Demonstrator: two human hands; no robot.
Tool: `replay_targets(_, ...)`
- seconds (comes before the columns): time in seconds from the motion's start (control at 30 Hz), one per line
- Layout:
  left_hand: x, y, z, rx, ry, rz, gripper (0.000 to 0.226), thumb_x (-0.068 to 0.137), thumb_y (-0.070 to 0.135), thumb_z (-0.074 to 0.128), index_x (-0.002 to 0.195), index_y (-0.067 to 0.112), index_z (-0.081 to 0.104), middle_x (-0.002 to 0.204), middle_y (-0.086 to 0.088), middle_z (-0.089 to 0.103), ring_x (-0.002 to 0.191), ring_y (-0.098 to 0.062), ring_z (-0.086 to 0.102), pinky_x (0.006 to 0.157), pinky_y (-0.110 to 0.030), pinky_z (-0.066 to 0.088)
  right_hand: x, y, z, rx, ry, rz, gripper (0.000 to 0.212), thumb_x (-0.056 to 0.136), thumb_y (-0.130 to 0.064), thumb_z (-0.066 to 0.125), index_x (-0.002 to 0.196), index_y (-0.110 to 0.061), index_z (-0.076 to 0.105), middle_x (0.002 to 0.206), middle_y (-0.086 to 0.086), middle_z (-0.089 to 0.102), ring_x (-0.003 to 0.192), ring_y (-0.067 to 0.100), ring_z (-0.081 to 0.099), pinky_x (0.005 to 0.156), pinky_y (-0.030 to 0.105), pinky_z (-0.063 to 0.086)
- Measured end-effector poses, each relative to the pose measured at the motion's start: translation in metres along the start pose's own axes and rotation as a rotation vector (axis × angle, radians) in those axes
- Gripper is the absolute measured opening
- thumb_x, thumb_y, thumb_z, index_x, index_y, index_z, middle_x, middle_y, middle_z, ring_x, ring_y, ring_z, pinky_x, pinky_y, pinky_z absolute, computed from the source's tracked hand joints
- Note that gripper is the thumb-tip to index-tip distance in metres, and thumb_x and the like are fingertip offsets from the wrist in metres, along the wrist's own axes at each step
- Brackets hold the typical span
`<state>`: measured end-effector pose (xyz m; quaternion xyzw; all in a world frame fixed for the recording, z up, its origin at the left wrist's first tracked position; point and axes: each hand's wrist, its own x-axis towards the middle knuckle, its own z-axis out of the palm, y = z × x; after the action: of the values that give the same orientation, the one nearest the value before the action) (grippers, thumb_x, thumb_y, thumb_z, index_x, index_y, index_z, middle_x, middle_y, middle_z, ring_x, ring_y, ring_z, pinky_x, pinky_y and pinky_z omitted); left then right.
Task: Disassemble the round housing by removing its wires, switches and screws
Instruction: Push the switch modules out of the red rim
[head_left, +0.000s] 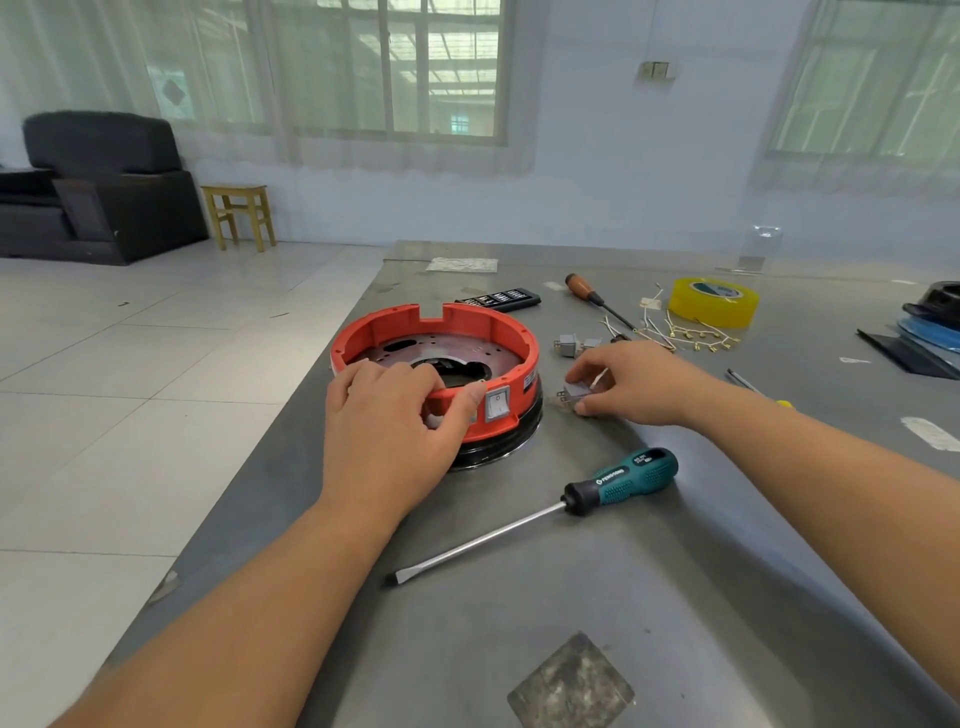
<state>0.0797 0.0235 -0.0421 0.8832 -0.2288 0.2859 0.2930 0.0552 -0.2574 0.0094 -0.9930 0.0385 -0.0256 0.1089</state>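
The round housing, red-orange with a black base ring, sits upright under my left fingers, its near rim between them and my thumb. One white rocker switch remains in its wall just beside my thumb. A removed grey switch is pinched in my right fingertips; another lies just beyond them, loose wires farther off.

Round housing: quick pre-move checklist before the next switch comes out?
1. Round housing braced: ok, left hand grips its near rim.
2. Right hand free: not ok, it pinches a removed switch at the table.
3. Rocker switch out: not ok, it sits in the wall.
4. Green screwdriver in reach: ok, lies near both hands.
5. Wires off: ok, loose wires lie by the yellow tape.
6. Screws left inside: cannot tell.
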Motion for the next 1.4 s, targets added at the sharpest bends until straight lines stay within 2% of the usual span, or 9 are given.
replay_targets(0.2,0.004,-0.003,0.004,0.084,-0.019,0.004,0.059,0.09,0.079,0.037,0.081,0.024,0.057,0.084,0.007,0.059,0.092,-0.02,0.055,0.114,-0.042,0.034,0.054,-0.002,-0.019,0.088,0.211,-0.002,0.036,0.088,-0.032,0.077,0.122,-0.024,0.069,0.113,-0.002,0.068,0.11,0.015,0.061,0.086,0.023,0.041)
replay_targets(0.33,0.004,-0.006,0.008,0.091,0.014,0.02,0.049,0.092,0.073,0.046,0.081,0.026,0.052,0.084,0.007,0.055,0.09,-0.021,0.051,0.105,-0.044,0.039,0.093,-0.008,-0.012,0.006,0.179,-0.029,0.038,0.089,-0.037,0.076,0.122,-0.021,0.068,0.101,-0.006,0.064,0.112,0.02,0.054,0.09,0.027,0.042)
replay_targets(0.43,0.003,-0.008,0.01,0.091,0.053,0.044,0.049,0.093,0.073,0.043,0.08,0.027,0.05,0.082,0.008,0.052,0.086,-0.017,0.042,0.098,-0.043,0.041,0.112,-0.008,0.002,-0.032,0.116,-0.014,0.04,0.091,-0.039,0.074,0.124,-0.019,0.066,0.116,-0.001,0.069,0.112,0.02,0.06,0.099,0.035,0.049)
replay_targets(0.57,0.002,-0.011,0.014,0.089,0.078,0.062,0.05,0.094,0.073,0.041,0.078,0.026,0.05,0.081,0.008,0.052,0.084,-0.018,0.043,0.098,-0.042,0.039,0.125,-0.001,0.012,-0.109,0.05,0.037,0.039,0.092,-0.046,0.069,0.122,-0.024,0.06,0.118,-0.002,0.066,0.11,0.022,0.062,0.098,0.043,0.052)
replay_targets(0.7,0.003,-0.012,0.014,0.085,0.082,0.067,0.049,0.094,0.071,0.042,0.077,0.026,0.051,0.079,0.008,0.051,0.083,-0.018,0.042,0.098,-0.042,0.039,0.129,0.01,0.008,-0.117,0.027,0.086,0.037,0.09,-0.041,0.07,0.121,-0.024,0.058,0.119,0.0,0.066,0.107,0.022,0.06,0.096,0.04,0.052)
replay_targets(0.87,0.003,-0.011,0.014,0.084,0.077,0.065,0.048,0.094,0.073,0.04,0.079,0.028,0.048,0.08,0.008,0.051,0.085,-0.018,0.044,0.097,-0.042,0.038,0.114,0.025,0.0,0.027,0.068,0.056,0.061,0.089,-0.034,0.075,0.143,-0.022,0.051,0.139,-0.001,0.057,0.117,0.019,0.057,0.095,0.029,0.043)
replay_targets(1.0,0.003,-0.011,0.014,0.082,0.068,0.061,0.048,0.094,0.074,0.038,0.08,0.029,0.047,0.083,0.009,0.051,0.087,-0.017,0.041,0.097,-0.044,0.04,0.094,0.043,-0.005,-0.061,0.131,0.09,0.054,0.093,-0.022,0.062,0.146,-0.022,0.052,0.154,0.005,0.048,0.133,0.027,0.052,0.103,0.035,0.044)
replay_targets(1.2,0.003,-0.009,0.011,0.077,0.066,0.058,0.047,0.094,0.072,0.04,0.08,0.028,0.05,0.083,0.008,0.051,0.088,-0.017,0.041,0.098,-0.046,0.041,0.074,0.041,0.019,-0.199,0.168,0.022,0.057,0.104,-0.046,0.047,0.158,-0.032,0.034,0.161,0.005,0.037,0.146,0.035,0.033,0.119,0.047,0.028)
replay_targets(1.4,0.003,-0.009,0.012,0.068,0.06,0.06,0.048,0.094,0.072,0.038,0.08,0.028,0.05,0.082,0.007,0.052,0.087,-0.018,0.041,0.097,-0.047,0.041,0.084,0.045,0.035,-0.253,0.005,-0.099,0.065,0.105,-0.061,0.028,0.163,-0.038,0.01,0.172,-0.005,0.01,0.158,0.022,0.01,0.128,0.041,0.009)
